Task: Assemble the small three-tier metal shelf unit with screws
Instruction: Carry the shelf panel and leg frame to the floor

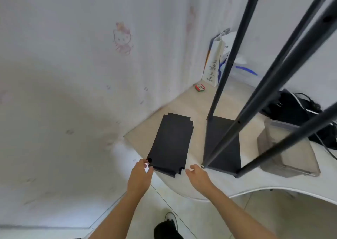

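My left hand (pixel 140 173) pinches the loose shelf panel (pixel 171 144) on the tabletop (pixel 182 109); right hand (pixel 196 174) relaxed beside it, wallpapered wall (pixel 73 74) behind.

bare forearms, sleeveless; left hand (pixel 139 175), right hand (pixel 197 175); black shoe (pixel 166 227)

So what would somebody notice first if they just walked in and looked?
Probably the tall black poles shooting up on the right, standing on a black shelf panel on the white table. Next, the loose black panel lying flat beside it, its near corner pinched by the left hand while the right hand hovers open close by. The pink cartoon cat drawn on the wall also catches the eye.
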A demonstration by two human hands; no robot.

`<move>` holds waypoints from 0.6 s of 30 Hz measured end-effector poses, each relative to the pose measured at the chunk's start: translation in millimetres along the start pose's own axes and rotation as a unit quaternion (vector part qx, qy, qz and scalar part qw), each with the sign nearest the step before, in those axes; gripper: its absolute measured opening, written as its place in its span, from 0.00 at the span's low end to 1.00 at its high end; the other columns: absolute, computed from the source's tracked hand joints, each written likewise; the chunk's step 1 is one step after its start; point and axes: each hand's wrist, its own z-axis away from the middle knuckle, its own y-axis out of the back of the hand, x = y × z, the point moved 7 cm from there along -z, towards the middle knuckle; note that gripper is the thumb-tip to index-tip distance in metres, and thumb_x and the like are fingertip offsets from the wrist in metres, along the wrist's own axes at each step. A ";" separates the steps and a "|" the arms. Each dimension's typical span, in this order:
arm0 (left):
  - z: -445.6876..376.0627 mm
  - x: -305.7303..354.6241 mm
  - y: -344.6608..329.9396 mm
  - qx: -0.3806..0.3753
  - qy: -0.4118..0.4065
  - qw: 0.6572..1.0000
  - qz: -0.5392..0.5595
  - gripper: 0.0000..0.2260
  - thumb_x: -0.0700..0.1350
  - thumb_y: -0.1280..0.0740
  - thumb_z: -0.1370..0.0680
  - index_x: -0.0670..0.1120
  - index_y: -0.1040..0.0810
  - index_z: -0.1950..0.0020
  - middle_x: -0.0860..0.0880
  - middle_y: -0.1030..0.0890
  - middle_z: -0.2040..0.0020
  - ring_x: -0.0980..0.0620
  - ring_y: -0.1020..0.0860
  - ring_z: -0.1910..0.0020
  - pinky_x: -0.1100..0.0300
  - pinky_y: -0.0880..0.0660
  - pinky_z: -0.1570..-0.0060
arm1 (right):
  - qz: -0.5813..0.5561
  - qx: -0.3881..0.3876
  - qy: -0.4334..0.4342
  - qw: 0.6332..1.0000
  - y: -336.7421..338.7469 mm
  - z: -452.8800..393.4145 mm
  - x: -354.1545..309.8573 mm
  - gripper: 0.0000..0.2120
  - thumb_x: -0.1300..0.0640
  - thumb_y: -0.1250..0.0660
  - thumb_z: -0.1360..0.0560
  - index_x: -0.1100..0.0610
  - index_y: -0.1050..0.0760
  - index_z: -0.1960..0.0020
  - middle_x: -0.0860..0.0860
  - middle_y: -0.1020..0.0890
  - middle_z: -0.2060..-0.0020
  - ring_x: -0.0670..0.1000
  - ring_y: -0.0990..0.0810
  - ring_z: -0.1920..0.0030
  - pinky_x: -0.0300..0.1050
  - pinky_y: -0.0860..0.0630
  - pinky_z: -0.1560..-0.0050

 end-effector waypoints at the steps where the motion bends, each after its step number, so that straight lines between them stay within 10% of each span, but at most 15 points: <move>1: -11.6 -0.9 -1.7 -0.010 0.007 1.000 -0.012 0.17 0.50 0.37 0.17 0.47 0.30 0.30 0.48 0.24 0.36 0.49 0.25 0.42 0.56 0.27 0.42 | -0.006 -0.011 -0.010 1.000 -3.2 -9.1 -0.7 0.24 0.49 0.42 0.17 0.59 0.37 0.25 0.58 0.27 0.32 0.56 0.26 0.38 0.41 0.33 0.46; 6: -60.6 -7.1 -10.8 -0.068 0.049 0.995 -0.063 0.27 0.53 0.37 0.17 0.43 0.38 0.22 0.44 0.32 0.26 0.42 0.31 0.28 0.49 0.32 0.31 | -0.047 -0.040 -0.078 0.995 -12.6 -42.6 -10.1 0.25 0.47 0.44 0.17 0.61 0.40 0.26 0.58 0.26 0.37 0.54 0.25 0.45 0.47 0.26 0.43; 18: -113.7 0.1 -40.2 -0.137 0.054 0.980 -0.131 0.26 0.60 0.39 0.19 0.46 0.32 0.26 0.43 0.30 0.30 0.42 0.33 0.30 0.49 0.35 0.31 | -0.256 -0.004 -0.220 0.941 -15.7 -81.3 -13.8 0.14 0.50 0.43 0.16 0.61 0.27 0.43 0.57 0.22 0.44 0.57 0.23 0.43 0.54 0.23 0.39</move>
